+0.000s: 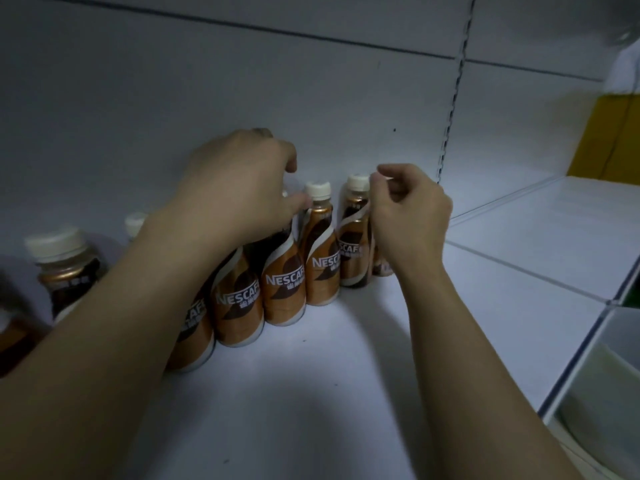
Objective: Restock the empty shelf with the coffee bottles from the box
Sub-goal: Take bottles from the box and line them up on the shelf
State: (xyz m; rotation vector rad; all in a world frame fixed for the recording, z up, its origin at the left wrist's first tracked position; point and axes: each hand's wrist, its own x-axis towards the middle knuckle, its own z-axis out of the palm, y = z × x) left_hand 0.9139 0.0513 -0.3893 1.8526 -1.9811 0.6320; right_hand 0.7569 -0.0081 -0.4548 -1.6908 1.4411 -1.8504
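Copper-brown Nescafé bottles (319, 251) (cream caps) stand in a diagonal row on the white shelf (346, 358). Left hand (242, 188) fingers drape over hidden bottle tops, grip unclear; right hand (408, 216) fingers curl loosely, holding nothing visible.

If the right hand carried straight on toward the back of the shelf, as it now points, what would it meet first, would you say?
Most likely the Nescafé bottle at the right end of the row. The right hand, fingers loosely curled, sits beside it, perhaps hiding another bottle. Past that lies the white back panel, though depth is unclear.
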